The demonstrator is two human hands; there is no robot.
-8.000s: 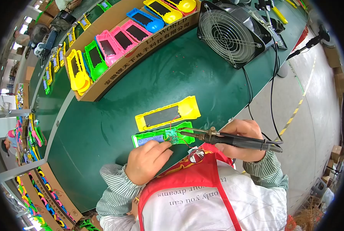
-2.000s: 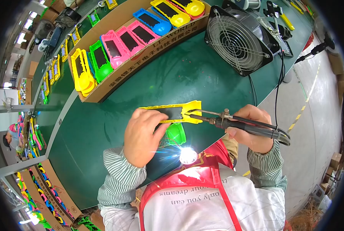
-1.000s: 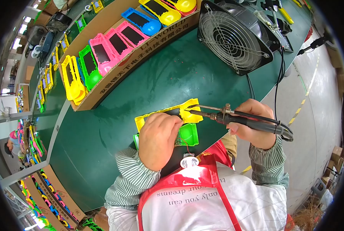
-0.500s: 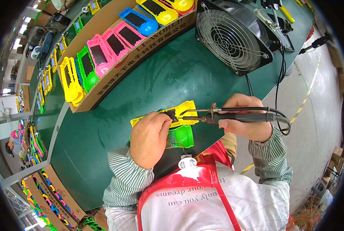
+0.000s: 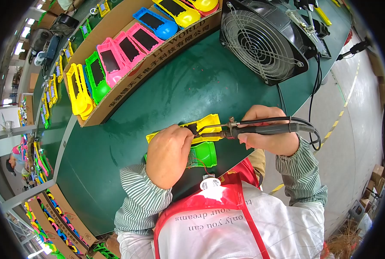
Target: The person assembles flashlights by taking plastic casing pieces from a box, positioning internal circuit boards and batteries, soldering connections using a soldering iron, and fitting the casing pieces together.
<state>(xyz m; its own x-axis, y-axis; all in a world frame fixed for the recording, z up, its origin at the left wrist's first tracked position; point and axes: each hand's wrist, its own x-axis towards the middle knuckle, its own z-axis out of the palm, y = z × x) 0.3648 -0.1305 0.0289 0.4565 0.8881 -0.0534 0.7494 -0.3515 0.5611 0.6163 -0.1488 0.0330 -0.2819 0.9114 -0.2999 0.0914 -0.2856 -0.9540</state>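
One yellow case, long and open-framed with a black panel inside, lies on the table beside a green case with red wire; the left hand covers part, thumb and finger together, while the right hand clamps a soldering iron reaching the yellow case

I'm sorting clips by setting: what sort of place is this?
Probably a small electronics assembly workshop: a soldering iron in the right hand, a green casing with a circuit board, and a cardboard box of similar colored casings.
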